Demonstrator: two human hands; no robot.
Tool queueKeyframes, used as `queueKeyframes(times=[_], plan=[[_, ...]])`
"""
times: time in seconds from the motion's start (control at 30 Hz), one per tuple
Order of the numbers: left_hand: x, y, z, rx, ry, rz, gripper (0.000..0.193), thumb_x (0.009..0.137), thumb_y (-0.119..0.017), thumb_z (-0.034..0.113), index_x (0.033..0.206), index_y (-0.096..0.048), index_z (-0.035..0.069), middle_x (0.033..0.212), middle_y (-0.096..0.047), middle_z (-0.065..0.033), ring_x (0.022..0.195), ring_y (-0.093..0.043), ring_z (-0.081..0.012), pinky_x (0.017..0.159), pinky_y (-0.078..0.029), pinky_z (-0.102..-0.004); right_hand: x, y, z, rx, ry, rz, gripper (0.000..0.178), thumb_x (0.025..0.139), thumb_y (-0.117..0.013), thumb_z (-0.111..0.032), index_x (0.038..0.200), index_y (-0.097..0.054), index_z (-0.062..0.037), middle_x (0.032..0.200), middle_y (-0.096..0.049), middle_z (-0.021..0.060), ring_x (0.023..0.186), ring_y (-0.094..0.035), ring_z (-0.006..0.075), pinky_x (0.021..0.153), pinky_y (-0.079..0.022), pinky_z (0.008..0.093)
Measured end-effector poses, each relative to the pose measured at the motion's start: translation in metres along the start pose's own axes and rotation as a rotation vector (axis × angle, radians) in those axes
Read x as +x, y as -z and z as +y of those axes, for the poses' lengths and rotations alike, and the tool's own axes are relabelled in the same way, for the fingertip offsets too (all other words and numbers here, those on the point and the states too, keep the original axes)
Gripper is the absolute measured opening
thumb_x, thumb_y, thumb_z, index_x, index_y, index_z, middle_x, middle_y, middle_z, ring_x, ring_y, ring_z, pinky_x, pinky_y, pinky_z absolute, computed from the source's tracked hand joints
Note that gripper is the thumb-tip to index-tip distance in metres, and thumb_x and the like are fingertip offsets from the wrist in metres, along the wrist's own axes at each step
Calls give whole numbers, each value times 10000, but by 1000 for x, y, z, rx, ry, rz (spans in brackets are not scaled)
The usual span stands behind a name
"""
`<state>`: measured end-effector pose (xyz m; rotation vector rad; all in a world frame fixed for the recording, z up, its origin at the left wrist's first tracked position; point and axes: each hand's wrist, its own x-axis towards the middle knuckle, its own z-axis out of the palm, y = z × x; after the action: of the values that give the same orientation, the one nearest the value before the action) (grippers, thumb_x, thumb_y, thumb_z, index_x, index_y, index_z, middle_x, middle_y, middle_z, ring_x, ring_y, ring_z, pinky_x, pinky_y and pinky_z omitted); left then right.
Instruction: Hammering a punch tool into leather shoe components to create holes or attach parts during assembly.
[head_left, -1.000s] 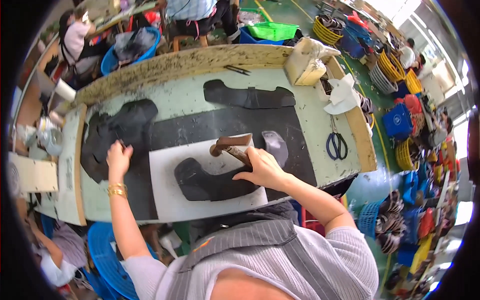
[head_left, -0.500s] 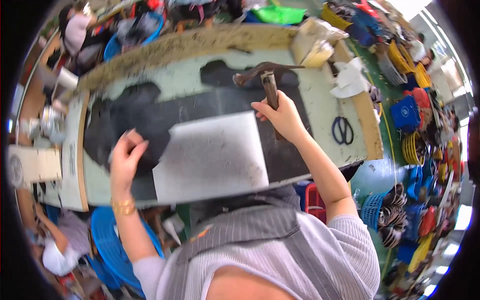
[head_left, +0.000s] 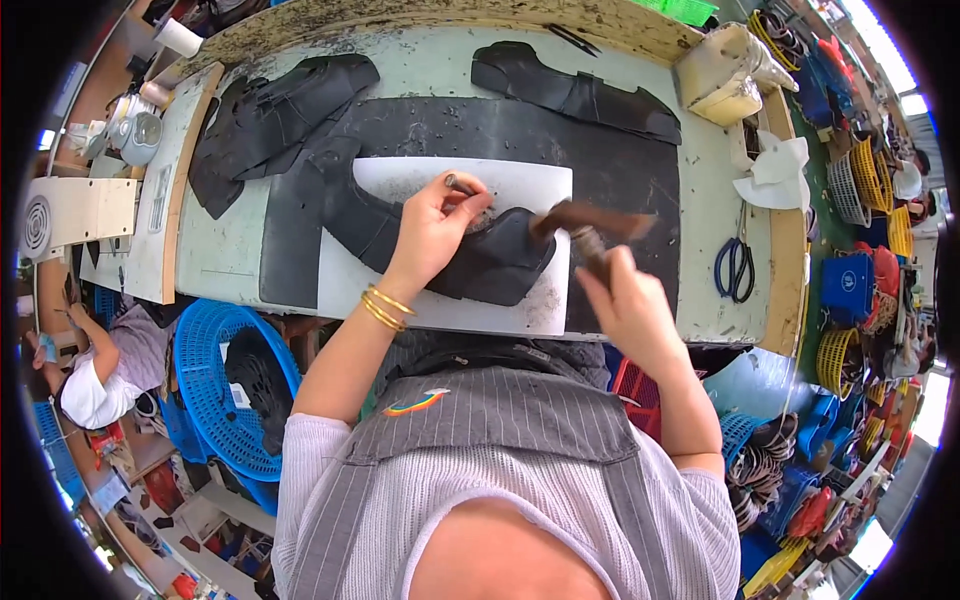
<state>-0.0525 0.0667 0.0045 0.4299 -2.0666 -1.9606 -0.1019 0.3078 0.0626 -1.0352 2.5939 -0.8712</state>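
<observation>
My left hand [head_left: 428, 235] is closed around a short metal punch [head_left: 459, 184], its round top showing above my thumb. The lower end of the punch is hidden by my fingers. Under that hand a curved black shoe-upper piece [head_left: 505, 262] lies across a white board [head_left: 545, 187]. My right hand [head_left: 640, 308] grips the handle of a hammer [head_left: 598, 218], whose rusty-brown head is blurred. The head is just right of the black piece's rounded end; whether they touch I cannot tell.
More black upper pieces lie at the table's far left [head_left: 280, 115] and far right [head_left: 575, 90]. Dark-handled scissors [head_left: 735, 268] rest at the right, near a wooden rim [head_left: 788, 235]. A yellowish block [head_left: 718, 75] stands in the far right corner. A blue basket [head_left: 205, 380] is below the table at left.
A black upper piece now lies on the white board, which was bare. My left hand, earlier without the punch, now holds it over the board. The hammer has come lower and nearer me.
</observation>
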Motion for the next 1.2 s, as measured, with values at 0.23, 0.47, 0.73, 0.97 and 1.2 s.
queueKeyframes(times=[0.23,0.47,0.73,0.97,1.2], plan=[[2,-18,7,103,60,-112,84,828,-642,10,900,-600,24,858,-648,-14,799,-593,-67,745,-478,-215,-9,-22,12,46,-53,-53,241,900,-544,-197,860,-407,-3,611,-568,216,567,-581,407,493,-466,457],[5,-20,4,34,12,-116,79,805,-671,42,861,-619,23,790,-674,-33,733,-616,-84,689,-485,-237,-10,-19,15,137,-86,-35,241,892,-571,-175,861,-406,-3,642,-549,219,589,-549,411,503,-427,422],[-8,-36,6,537,-260,40,110,789,-675,66,850,-592,29,713,-631,-58,645,-619,-148,628,-483,-253,21,79,-49,256,-100,464,254,872,-628,-210,887,-459,-21,644,-576,182,533,-568,362,489,-448,365],[-6,-35,-5,389,-258,-23,85,846,-594,21,925,-562,24,854,-643,-65,780,-633,-165,710,-503,-269,-1,30,-13,169,-52,-52,254,890,-569,-150,808,-380,-2,618,-536,203,529,-541,383,489,-409,414],[-5,-25,0,-75,55,-220,58,864,-580,-9,922,-578,-8,927,-660,-70,880,-606,-108,833,-483,-244,-21,29,2,200,-257,-44,263,894,-573,-139,807,-370,5,607,-519,187,514,-503,329,493,-397,372]])
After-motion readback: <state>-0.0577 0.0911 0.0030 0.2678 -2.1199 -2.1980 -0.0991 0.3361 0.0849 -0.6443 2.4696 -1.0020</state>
